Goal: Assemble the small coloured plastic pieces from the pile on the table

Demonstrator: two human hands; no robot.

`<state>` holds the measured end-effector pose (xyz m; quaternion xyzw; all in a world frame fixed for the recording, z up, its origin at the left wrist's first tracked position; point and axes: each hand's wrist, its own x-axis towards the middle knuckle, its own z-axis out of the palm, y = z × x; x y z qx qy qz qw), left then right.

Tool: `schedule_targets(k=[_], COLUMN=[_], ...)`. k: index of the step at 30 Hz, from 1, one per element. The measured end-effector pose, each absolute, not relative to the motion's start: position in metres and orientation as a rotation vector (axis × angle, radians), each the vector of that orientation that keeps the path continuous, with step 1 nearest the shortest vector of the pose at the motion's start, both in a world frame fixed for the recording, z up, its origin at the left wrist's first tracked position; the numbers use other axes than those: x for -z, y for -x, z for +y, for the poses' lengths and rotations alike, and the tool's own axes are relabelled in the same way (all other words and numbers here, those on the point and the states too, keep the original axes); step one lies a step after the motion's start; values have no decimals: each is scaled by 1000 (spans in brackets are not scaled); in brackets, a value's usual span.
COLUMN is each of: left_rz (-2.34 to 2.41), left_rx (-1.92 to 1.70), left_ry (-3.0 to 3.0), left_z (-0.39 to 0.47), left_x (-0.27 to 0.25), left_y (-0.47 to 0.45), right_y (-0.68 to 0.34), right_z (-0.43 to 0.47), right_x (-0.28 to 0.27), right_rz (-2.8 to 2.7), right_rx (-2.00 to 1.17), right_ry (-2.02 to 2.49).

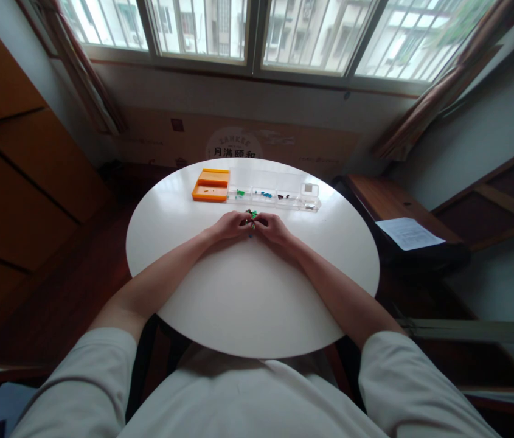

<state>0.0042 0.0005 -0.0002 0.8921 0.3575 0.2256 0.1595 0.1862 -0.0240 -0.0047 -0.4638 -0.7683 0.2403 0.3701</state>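
My left hand (233,225) and my right hand (272,227) meet over the middle of the white round table (247,292), fingertips almost touching. Both have their fingers curled and pinched together. What they hold, if anything, is too small to make out. Right at the fingertips lies a small heap of green and dark pieces (252,213), partly covered by the fingers. One tiny blue piece (250,236) sits just on the near side of the hands.
Beyond the hands stands an orange open case (211,193) with a few small bits inside. Beside it, a clear compartment box (275,202) holds green pieces (240,193), blue pieces (266,194) and dark pieces (283,197). Paper sheets (407,233) lie on furniture to the right.
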Motion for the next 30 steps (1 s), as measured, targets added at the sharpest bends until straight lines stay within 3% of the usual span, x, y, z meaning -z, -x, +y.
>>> schedule_targets(k=[30], left_rz=[993], left_rx=[-661], left_ry=[-2554], left_z=[3], left_x=[3], left_y=[-3], right_y=[-186], right_z=[-25], right_x=[4], right_rz=[-1971], right_rx=[-636], right_ry=[1189])
